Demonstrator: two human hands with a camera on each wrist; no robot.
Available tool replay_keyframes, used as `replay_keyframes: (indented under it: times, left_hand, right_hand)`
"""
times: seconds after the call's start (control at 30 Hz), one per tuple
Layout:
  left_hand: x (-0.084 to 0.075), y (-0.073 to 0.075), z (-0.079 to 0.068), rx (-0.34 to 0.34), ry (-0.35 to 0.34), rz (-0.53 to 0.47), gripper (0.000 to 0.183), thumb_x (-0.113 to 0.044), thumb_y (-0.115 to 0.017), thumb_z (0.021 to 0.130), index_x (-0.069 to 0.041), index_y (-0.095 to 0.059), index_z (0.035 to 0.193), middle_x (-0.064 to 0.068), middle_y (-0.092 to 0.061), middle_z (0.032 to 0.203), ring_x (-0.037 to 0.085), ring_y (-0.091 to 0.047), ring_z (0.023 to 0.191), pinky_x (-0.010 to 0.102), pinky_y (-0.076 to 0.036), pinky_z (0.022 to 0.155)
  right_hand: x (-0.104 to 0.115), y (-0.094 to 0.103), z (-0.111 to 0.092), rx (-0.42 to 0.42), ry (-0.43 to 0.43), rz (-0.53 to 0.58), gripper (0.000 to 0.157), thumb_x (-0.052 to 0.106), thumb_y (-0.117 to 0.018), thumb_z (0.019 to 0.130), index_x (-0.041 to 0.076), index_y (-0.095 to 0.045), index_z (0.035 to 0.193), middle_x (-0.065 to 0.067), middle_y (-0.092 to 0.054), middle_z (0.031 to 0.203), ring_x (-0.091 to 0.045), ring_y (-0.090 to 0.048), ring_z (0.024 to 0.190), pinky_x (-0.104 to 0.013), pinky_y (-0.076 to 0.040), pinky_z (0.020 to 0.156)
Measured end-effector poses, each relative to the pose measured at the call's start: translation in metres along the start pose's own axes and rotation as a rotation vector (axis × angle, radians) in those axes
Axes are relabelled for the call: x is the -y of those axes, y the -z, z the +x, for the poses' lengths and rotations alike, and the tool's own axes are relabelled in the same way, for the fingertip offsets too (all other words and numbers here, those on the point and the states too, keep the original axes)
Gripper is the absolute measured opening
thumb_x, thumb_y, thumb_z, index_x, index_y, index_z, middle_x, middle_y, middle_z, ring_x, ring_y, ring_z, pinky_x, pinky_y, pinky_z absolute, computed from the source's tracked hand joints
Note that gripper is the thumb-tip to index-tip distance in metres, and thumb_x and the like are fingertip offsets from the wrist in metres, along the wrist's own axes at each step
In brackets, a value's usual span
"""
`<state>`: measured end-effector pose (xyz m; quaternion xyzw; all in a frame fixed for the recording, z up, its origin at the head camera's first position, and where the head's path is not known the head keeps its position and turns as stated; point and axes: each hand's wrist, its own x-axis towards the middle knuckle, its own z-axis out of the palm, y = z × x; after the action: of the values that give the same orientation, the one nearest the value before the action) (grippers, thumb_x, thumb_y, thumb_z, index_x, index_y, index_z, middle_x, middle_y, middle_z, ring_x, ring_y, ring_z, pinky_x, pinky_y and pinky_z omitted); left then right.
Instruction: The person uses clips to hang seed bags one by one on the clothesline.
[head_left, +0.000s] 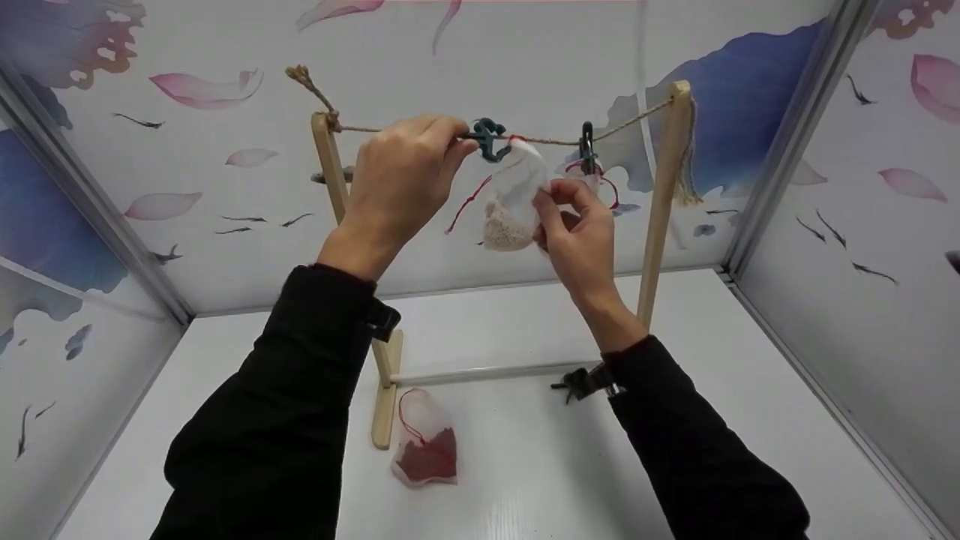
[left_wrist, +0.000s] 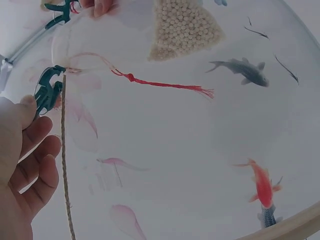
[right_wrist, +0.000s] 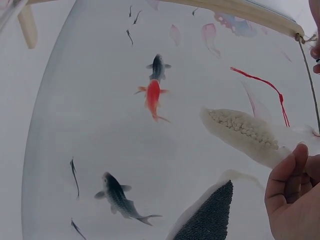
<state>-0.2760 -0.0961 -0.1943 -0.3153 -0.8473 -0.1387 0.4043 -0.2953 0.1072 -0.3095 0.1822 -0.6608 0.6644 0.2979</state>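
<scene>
My left hand (head_left: 409,169) pinches a dark green clip (head_left: 491,140) by its handle end, up at the rope (head_left: 551,141). The clip's jaws meet the rope and the top of a sheer white drawstring bag (head_left: 508,225). Pale round beads fill the bottom of this bag, and its red cord (left_wrist: 165,84) dangles to one side. With thumb and fingertips, my right hand (head_left: 577,232) pinches the bag's side. Just behind that hand, a second green clip (head_left: 587,146) grips the rope with another red-corded bag below it; the right wrist view shows dark beads in a bag (right_wrist: 207,215).
The rope runs between a left wooden post (head_left: 328,150) and a right wooden post (head_left: 660,210). On the white table (head_left: 510,465) lies a sheer bag with red contents (head_left: 431,457). A crossbar (head_left: 480,373) joins the stand low down. Printed panels rise around the table.
</scene>
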Motion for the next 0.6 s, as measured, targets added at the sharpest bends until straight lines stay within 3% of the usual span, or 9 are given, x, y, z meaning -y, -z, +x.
replay_keyframes:
  times: [0.6]
  left_hand:
    - [-0.005,-0.012,0.003,0.097,0.010,-0.008,0.027,-0.025,-0.059,0.105,-0.002,-0.070,0.114,0.010,-0.072,0.104,0.026,-0.070,0.088,0.038,-0.057,0.076]
  right_hand:
    - [0.002,-0.005,0.003,0.008,-0.017,-0.032,0.023,0.015,-0.067,0.100,0.001,-0.066,0.118,-0.010,-0.063,0.100,-0.025,-0.060,0.066,-0.027,-0.056,0.064]
